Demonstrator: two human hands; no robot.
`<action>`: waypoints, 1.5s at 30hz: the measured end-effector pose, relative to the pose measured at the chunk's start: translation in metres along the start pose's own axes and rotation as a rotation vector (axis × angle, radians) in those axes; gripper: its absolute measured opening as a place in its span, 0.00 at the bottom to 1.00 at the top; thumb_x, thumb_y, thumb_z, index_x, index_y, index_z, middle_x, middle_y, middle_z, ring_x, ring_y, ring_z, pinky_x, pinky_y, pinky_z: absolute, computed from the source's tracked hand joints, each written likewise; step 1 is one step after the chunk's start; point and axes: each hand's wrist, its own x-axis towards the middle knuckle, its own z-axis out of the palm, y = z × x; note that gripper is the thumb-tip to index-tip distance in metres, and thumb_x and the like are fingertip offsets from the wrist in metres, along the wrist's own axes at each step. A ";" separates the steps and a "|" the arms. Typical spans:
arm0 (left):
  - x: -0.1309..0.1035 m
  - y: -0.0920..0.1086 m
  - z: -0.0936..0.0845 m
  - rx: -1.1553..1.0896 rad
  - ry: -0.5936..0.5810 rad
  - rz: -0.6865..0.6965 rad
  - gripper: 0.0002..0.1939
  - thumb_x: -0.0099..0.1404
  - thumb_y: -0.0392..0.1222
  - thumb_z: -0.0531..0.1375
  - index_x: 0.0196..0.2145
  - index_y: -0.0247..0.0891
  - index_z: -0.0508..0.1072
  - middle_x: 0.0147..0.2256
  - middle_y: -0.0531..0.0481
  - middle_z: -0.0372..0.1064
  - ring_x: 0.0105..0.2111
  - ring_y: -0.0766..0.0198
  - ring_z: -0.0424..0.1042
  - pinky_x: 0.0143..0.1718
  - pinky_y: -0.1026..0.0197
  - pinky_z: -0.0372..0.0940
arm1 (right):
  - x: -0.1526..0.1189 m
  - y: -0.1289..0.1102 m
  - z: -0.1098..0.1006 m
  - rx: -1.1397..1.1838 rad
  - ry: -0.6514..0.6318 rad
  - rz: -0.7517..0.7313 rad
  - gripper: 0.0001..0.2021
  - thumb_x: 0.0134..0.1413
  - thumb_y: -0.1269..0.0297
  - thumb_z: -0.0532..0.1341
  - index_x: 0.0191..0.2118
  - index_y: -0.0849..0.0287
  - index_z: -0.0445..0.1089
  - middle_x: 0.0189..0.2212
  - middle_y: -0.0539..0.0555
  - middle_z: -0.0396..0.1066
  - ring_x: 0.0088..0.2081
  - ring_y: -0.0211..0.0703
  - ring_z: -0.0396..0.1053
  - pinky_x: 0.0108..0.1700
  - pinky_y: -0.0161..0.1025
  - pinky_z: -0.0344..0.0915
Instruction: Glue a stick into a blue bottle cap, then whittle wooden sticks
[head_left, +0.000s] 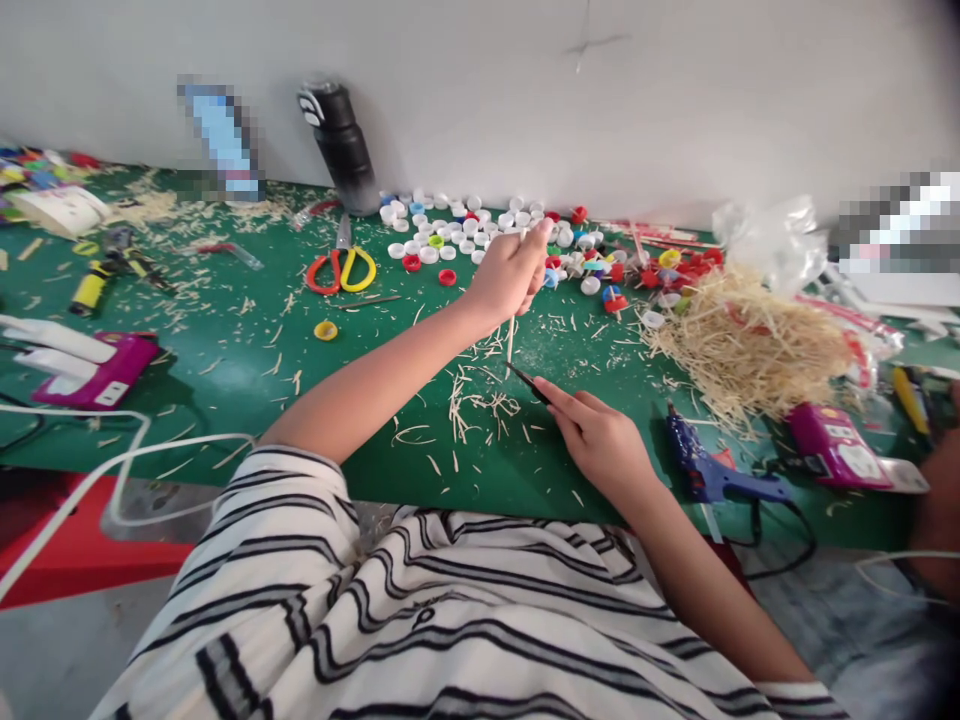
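My left hand (510, 275) is closed around a thin wooden stick (511, 345), which points down toward the table. In my right hand (604, 435) is a slim dark tool (531, 383), a knife or a file; I cannot tell which. Its tip touches or crosses the stick near the lower end. Curled wood shavings (480, 405) lie below the stick on the green table (337, 400). Beyond my left hand spread many plastic bottle caps (469, 228), mostly white.
Scissors (343, 265) and a black bottle (345, 150) stand back left. On the right are a shavings pile (757, 340), a blue glue gun (705, 460) and a purple power strip (832, 445). Another purple box (112, 370) with white plugs sits left. Part of another person's arm (937, 500) shows far right.
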 end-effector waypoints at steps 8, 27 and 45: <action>-0.005 0.001 0.005 -0.181 -0.157 -0.093 0.21 0.78 0.56 0.48 0.36 0.37 0.66 0.19 0.64 0.34 0.15 0.77 0.39 0.19 0.66 0.35 | 0.029 -0.017 -0.023 -0.201 -0.012 -0.017 0.25 0.75 0.61 0.48 0.70 0.43 0.67 0.34 0.54 0.74 0.27 0.39 0.65 0.27 0.36 0.52; -0.005 0.007 -0.005 -0.127 -0.254 -0.058 0.22 0.76 0.61 0.52 0.32 0.42 0.60 0.17 0.66 0.36 0.13 0.77 0.37 0.15 0.67 0.35 | 0.013 -0.004 -0.009 -0.192 0.053 -0.031 0.24 0.76 0.60 0.49 0.69 0.44 0.69 0.32 0.52 0.73 0.27 0.37 0.66 0.27 0.33 0.54; 0.005 0.002 -0.020 -0.272 -0.197 -0.211 0.20 0.77 0.58 0.53 0.31 0.43 0.58 0.15 0.66 0.40 0.10 0.77 0.39 0.13 0.68 0.34 | 0.017 0.000 -0.007 -0.106 -0.133 0.020 0.25 0.75 0.60 0.50 0.72 0.41 0.64 0.36 0.53 0.74 0.31 0.42 0.71 0.31 0.35 0.60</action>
